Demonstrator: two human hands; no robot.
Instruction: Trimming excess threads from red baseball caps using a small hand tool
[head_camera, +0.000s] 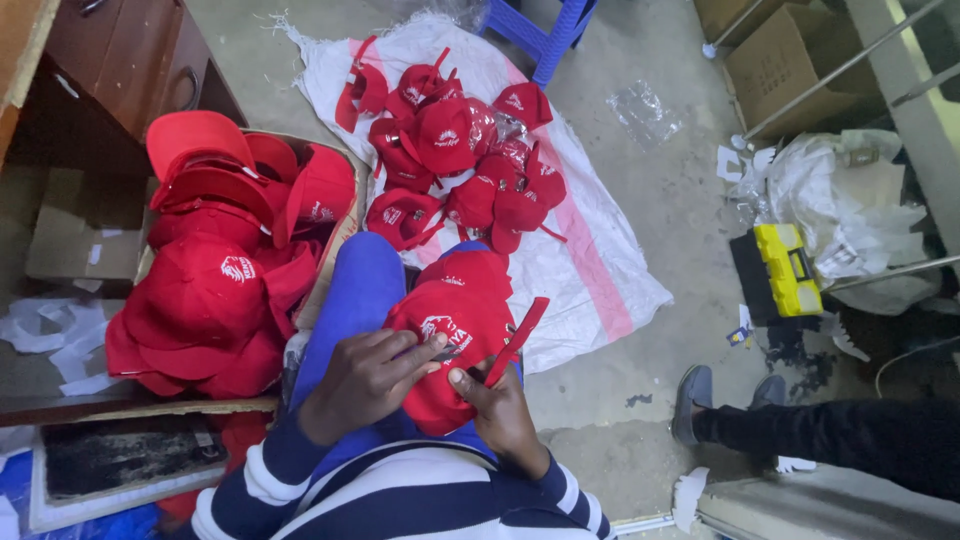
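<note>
Many red caps (215, 265) fill a cardboard box (345, 235) on the left side, piled one on top of another. Behind the box stands a brown wooden cupboard (125, 55). White paper scraps (45, 335) lie on the floor in front of it.

Next to the box sits the person, in blue trousers (355, 290) and a top with dark blue and white stripes (400, 495). One red cap (455, 310) rests on the person's lap, with a white picture on its front. The left hand (365, 380) lies curled over the near side of this cap, fingers pressed down on the cloth. The right hand (500, 410) is closed around the cap's lower edge, and its thumb and finger pinch the cap near a small dark thing (443, 352) that is too small to make out. A red strap (517, 340) sticks up from the cap beside the right hand.

Farther back, more red caps (455, 150) lie in a loose heap on a white sack with pink stripes (590, 260), spread on the grey floor. A blue plastic stool (540, 30) stands behind the sack.

On the right sits a yellow and black toolbox (785, 270), near crumpled plastic bags (850, 200) and a brown carton (780, 55). Another person's leg in dark trousers (840, 435) with grey shoes (692, 400) reaches in from the right edge.
</note>
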